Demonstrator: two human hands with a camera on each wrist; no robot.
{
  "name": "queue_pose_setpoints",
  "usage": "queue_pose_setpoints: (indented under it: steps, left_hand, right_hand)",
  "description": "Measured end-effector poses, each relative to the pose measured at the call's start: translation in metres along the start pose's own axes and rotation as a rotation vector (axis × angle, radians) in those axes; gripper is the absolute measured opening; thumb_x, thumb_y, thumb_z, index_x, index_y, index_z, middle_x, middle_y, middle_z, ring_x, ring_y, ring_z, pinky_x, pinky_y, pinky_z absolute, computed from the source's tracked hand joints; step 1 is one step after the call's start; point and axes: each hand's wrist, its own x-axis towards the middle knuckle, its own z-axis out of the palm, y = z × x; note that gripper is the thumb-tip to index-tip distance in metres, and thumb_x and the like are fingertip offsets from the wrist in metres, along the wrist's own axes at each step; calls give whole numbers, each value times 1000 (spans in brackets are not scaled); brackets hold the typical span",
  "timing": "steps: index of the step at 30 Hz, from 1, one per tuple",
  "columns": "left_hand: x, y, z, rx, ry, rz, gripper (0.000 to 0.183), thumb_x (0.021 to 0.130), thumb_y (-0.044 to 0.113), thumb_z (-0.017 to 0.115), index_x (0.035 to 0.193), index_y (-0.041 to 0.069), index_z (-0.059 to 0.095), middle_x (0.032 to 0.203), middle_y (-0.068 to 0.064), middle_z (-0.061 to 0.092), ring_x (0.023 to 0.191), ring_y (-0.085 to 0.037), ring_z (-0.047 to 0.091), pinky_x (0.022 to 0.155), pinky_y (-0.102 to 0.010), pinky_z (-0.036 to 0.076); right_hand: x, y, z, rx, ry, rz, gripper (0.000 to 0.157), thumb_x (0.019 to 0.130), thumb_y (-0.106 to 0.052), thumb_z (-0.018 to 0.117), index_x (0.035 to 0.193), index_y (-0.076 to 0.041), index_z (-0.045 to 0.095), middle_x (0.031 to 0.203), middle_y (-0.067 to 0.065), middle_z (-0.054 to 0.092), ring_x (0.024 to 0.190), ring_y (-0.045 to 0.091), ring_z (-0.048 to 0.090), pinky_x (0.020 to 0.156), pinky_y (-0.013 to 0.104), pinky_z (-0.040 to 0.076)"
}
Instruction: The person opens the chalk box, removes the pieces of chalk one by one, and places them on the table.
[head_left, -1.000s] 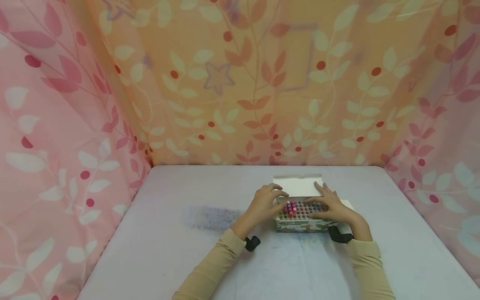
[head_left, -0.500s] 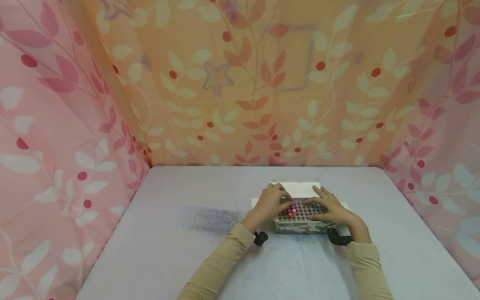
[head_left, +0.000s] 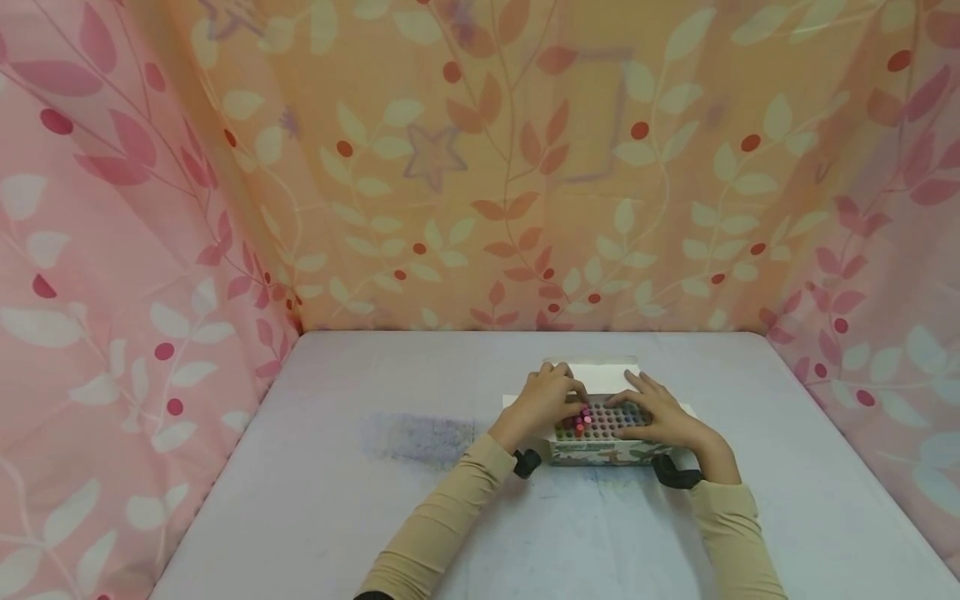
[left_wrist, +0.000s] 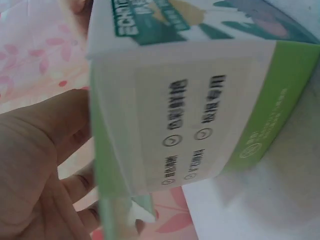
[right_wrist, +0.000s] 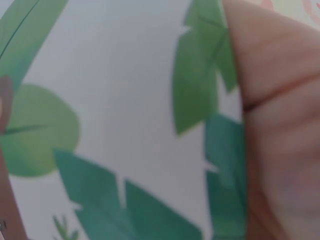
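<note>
An open cardboard box (head_left: pixel 600 454) of chalk stands on the table, its top packed with rows of coloured stick ends. Several pink, purple and red chalk sticks (head_left: pixel 581 430) rise above the rest near its left end. My left hand (head_left: pixel 543 398) reaches over that end, thumb and fingertips pinching at a purple stick; the fingers partly hide it. My right hand (head_left: pixel 660 412) rests across the right end, fingers spread over the chalk tops. In the left wrist view the box's printed end panel (left_wrist: pixel 185 125) fills the middle, with the left hand (left_wrist: pixel 40 160) beside it.
The box's white lid (head_left: pixel 596 377) is folded back behind it. A bluish-purple chalk smear (head_left: pixel 427 437) marks the white table cloth to the left. Flowered curtains (head_left: pixel 480 208) enclose the table's back and sides. Black wrist mounts (head_left: pixel 527 463) hang under both wrists.
My left hand has moved right and inward over the raised chalk sticks, its thumb and fingers closing together there. The right hand has stayed almost in place on the box.
</note>
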Motion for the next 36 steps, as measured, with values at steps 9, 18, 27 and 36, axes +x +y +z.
queue_pose_setpoints:
  steps: [9,18,27,36]
  left_hand:
    - [-3,-1,13,93,104,23,15,85,41,52,94,37,62,102,10,50,93,-11,43,82,-37,38]
    - [-6,-1,15,38,237,10,13,84,39,52,88,32,61,97,10,50,90,-11,45,81,-36,41]
    - [-3,-1,7,-39,432,72,17,83,40,53,84,27,63,92,9,53,84,-10,50,75,-28,42]
    - [-12,-1,-9,-137,601,98,13,80,37,57,80,26,63,92,10,54,84,-8,50,74,-28,42]
  right_hand:
    - [-1,0,1,2,2,5,43,67,-48,68,104,-29,57,142,22,15,127,47,5,89,69,9]
    - [-2,-1,1,11,5,-4,43,67,-46,68,104,-26,57,142,23,14,127,48,4,88,70,10]
    - [-1,2,2,13,19,-7,42,67,-46,69,103,-29,57,142,21,15,127,47,5,88,70,11]
    - [-1,5,4,-5,31,4,42,65,-47,70,103,-32,56,142,21,16,128,46,6,89,69,11]
